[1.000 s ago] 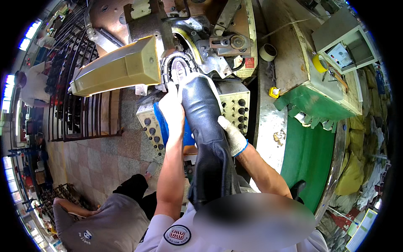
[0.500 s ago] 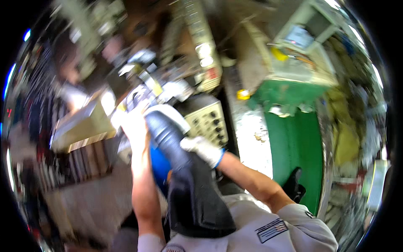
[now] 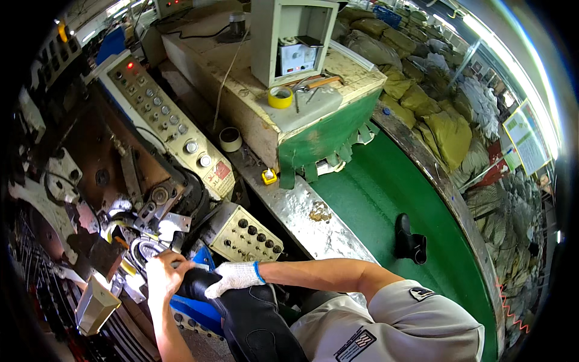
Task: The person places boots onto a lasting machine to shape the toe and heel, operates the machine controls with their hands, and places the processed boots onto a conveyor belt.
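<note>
A black boot (image 3: pixel 258 323) lies across my lap, its shaft toward me and its toe pointing at the machine on the left. My right hand (image 3: pixel 236 279), in a white knit glove with a blue cuff, grips the boot near its instep. Closed around the toe end is my bare left hand (image 3: pixel 164 274); its fingertips are partly hidden. A pale edge shows between the two hands, beside the toe. Just beyond my left hand are the metal parts of the machine head (image 3: pixel 148 244). Blue machine casing (image 3: pixel 202 312) shows under the boot.
A knobbed control box (image 3: pixel 242 234) and a long button panel (image 3: pixel 166 123) flank the machine. Yellow tape (image 3: pixel 280 97) and tools lie on a bench (image 3: pixel 253 114). Another black boot (image 3: pixel 410 239) stands on the green conveyor (image 3: pixel 368 187). Sacks (image 3: pixel 443 133) are piled beyond.
The view has swung toward the right and steadied. My gloved hand stays on the boot, while my left hand is now closed at its toe, closer to the right hand.
</note>
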### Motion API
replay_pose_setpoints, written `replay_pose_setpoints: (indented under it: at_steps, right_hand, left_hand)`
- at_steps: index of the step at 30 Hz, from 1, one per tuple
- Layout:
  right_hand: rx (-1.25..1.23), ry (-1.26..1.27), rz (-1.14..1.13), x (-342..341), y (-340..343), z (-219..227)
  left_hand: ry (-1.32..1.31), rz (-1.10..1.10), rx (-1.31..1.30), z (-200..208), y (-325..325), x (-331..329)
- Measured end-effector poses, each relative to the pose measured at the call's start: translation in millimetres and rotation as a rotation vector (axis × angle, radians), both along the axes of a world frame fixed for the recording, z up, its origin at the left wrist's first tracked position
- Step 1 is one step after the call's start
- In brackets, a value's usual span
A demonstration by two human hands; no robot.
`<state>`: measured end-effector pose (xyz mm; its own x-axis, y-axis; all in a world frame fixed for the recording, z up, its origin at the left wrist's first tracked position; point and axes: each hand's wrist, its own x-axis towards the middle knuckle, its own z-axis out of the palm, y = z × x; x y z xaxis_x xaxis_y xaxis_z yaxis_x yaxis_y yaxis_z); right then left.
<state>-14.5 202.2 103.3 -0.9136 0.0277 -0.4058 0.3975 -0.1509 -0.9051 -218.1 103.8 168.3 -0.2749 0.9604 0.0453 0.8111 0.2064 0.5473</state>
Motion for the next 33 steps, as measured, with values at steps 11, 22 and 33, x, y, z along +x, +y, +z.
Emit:
replay_pose_setpoints:
  at_steps: [11,22,33]
  right_hand:
    - [0.113,0.022,0.075,22.4,12.8,13.9]
    - [0.092,0.131,0.120,42.7,25.2,-12.6]
    - [-0.482,0.140,-0.192,29.7,11.0,-73.1]
  left_hand:
    - [0.127,-0.048,-0.119,-1.8,15.5,20.9]
    - [-0.119,0.047,-0.424,-7.9,29.2,30.8]
    - [-0.878,0.565,-0.003,-75.8,-66.9,-73.3]
